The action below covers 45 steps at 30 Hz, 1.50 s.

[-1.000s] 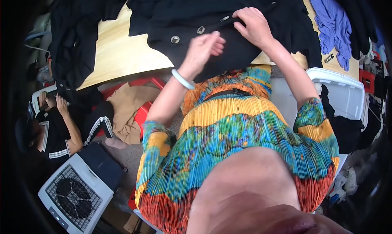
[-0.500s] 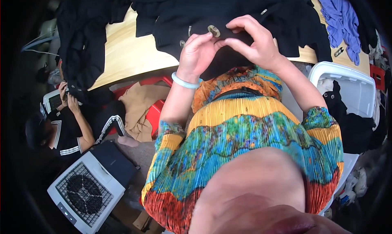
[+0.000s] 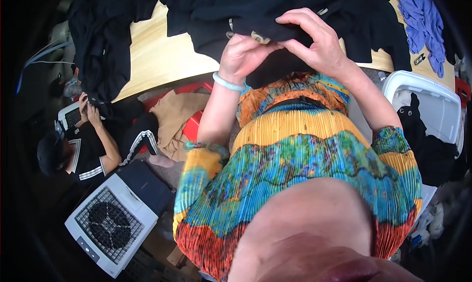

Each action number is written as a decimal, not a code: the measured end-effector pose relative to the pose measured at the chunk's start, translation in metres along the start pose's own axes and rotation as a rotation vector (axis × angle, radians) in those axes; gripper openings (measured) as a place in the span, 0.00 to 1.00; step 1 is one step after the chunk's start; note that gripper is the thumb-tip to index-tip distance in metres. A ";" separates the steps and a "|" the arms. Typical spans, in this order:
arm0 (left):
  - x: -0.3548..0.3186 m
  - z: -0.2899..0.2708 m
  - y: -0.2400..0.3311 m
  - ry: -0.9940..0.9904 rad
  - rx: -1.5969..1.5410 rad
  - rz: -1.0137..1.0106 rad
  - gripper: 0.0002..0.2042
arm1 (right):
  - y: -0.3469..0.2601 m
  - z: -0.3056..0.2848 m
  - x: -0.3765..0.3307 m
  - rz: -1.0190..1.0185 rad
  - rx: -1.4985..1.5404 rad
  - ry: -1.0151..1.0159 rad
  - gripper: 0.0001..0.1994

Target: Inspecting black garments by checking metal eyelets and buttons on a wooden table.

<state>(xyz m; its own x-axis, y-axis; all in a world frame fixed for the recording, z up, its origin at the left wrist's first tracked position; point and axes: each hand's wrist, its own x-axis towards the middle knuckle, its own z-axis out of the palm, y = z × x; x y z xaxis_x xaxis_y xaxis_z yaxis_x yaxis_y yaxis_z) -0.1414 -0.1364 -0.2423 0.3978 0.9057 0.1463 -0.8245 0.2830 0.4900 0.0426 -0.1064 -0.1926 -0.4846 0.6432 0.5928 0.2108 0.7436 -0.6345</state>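
A black garment (image 3: 211, 16) is spread over the table, and part of it hangs off the front edge between my forearms. My left hand (image 3: 246, 56), with a pale bangle at its wrist, is closed on the garment beside a round, brownish-olive button (image 3: 259, 37). A second button (image 3: 229, 34) shows just past its thumb. My right hand (image 3: 319, 43) curves round the same cloth, its thumb almost touching the left fingertips. Its index finger arches above the thumb with black cloth between them; the other fingers are partly hidden.
Wooden tabletop (image 3: 162, 56) shows between dark clothes. A purple garment (image 3: 418, 21) lies at the far right, above a white bin (image 3: 447, 110) holding black cloth. Left, a co-worker (image 3: 83, 149) sits handling dark cloth, near a grey-white fan unit (image 3: 110, 223) and tan cloth (image 3: 177, 115).
The button by my left hand has tilted and shows less of its face. My right hand has risen slightly and shifted right. The whole view has moved a little.
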 end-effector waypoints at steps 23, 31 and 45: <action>-0.007 -0.003 0.000 0.219 0.365 -0.076 0.10 | 0.013 -0.019 0.030 -0.046 0.016 -0.506 0.13; 0.013 0.003 -0.021 0.404 0.348 -0.288 0.10 | 0.045 -0.015 0.009 -0.114 -0.143 -0.257 0.04; -0.026 0.016 -0.028 0.750 1.553 0.459 0.10 | 0.048 -0.014 -0.033 0.077 -0.154 -0.250 0.04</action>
<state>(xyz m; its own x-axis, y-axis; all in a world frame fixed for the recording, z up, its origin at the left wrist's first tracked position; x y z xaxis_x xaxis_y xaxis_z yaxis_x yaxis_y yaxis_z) -0.1223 -0.1732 -0.2460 -0.3482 0.8795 0.3243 0.4702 -0.1354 0.8721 0.0803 -0.0895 -0.2359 -0.6519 0.6483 0.3933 0.3723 0.7255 -0.5788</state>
